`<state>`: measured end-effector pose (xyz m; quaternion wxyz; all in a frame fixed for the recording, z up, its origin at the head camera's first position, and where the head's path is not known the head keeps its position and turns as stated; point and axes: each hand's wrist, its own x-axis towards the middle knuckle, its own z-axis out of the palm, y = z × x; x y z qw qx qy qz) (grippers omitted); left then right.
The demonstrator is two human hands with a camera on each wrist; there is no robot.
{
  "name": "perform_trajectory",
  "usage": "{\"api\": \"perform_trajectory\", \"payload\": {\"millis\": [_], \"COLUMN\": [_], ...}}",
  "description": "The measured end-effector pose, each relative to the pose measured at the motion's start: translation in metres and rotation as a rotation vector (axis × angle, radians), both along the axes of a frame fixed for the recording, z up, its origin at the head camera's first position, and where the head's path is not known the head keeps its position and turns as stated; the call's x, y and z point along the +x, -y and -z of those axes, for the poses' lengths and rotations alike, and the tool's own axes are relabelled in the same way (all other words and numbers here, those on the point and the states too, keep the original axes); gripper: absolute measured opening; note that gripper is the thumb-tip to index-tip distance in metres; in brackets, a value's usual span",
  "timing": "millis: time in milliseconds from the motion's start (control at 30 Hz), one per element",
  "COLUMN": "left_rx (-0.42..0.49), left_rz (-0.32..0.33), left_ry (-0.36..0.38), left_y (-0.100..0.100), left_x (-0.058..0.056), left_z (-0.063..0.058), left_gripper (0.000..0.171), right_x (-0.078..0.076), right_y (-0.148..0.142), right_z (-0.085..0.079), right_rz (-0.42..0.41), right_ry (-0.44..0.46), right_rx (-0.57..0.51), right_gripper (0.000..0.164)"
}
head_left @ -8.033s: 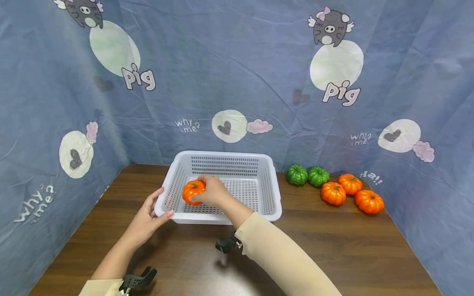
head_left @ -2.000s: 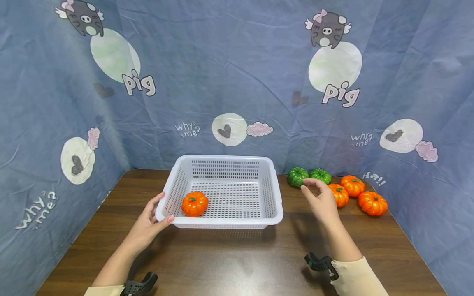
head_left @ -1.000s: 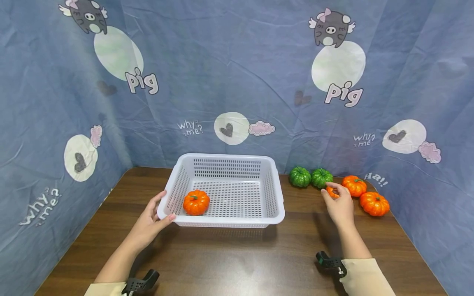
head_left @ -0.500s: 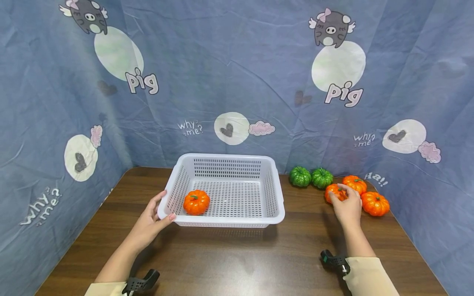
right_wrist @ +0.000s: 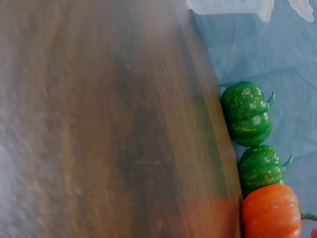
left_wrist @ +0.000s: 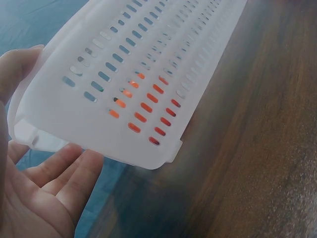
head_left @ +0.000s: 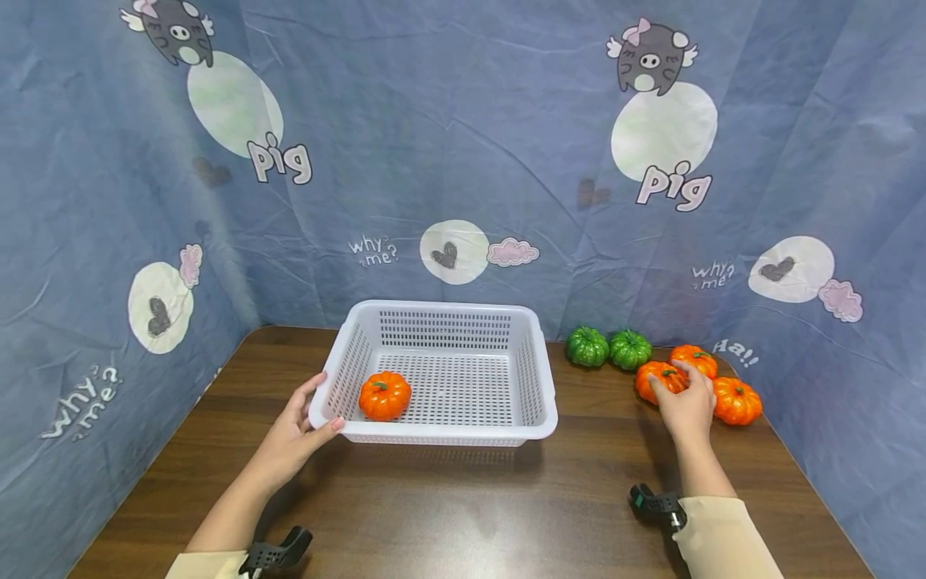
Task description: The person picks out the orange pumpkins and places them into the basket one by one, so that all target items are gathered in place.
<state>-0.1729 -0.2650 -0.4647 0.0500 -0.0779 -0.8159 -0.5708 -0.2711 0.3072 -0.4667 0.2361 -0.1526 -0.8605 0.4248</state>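
My left hand (head_left: 291,430) grips the left front corner of a white perforated plastic basket (head_left: 434,432), with the thumb over the front rim and fingers at the side. Inside the basket, at the left, lies an orange mini pumpkin (head_left: 385,396); its colour shows through the slots in the left wrist view. My right hand (head_left: 686,406) is over the nearest of three orange pumpkins, the left one (head_left: 644,386), thumb and index finger spread apart in front of it. The others are a back pumpkin (head_left: 696,362) and a right pumpkin (head_left: 738,402). The right wrist view leaves the hand out.
Two green pumpkins (head_left: 587,347) sit side by side between the basket and the orange group, along the back edge of the wooden table (head_left: 448,507). A blue printed cloth (head_left: 463,145) hangs behind and at both sides.
The orange pumpkin that my right hand held in the basket now lies there released. That hand has moved right, past the green pumpkins to the orange group. The left hand keeps its grip.
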Motion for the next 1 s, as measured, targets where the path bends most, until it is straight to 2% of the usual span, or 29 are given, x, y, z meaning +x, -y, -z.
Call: {"api": "perform_trajectory", "payload": {"millis": [500,1000], "left_rx": [0.041,0.015], "left_rz": [0.015,0.005], "left_ry": [-0.002,0.000], "left_y": [0.001,0.001], "left_x": [-0.001,-0.001], "left_z": [0.002,0.003], "left_gripper": [0.085,0.086], "right_x": [-0.005,-0.004], "right_y": [-0.006,-0.006], "right_z": [0.010,0.011], "right_rz": [0.010,-0.006], "right_ry": [0.120,0.166], "right_rx": [-0.057,-0.061], "right_gripper": [0.069,0.076]}}
